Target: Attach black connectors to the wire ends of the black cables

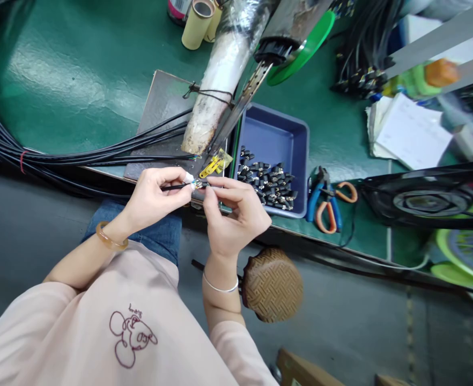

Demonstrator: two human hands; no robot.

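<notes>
My left hand [160, 190] pinches a black cable [173, 187] close to its stripped end, where fine coloured wires show. White tape or a finger cover wraps the tip of its index finger. Facing it, my right hand [236, 206] pinches a small black connector [202, 184] against those wires. Whether wire and connector touch is too small to tell. Just beyond the fingertips are a yellow clip-like piece [211, 166] and the tip of a soldering iron [236, 115]. A blue bin [274, 120] beside my right hand holds many small black connectors [272, 185].
A bundle of black cables [59, 157] comes in from the left across a grey board [168, 96]. A plastic-wrapped tube [216, 86] hangs above it. Pliers [319, 201] and orange-handled scissors [328, 217] lie right of the bin, papers [411, 131] farther back. A stool [273, 284] stands below the bench edge.
</notes>
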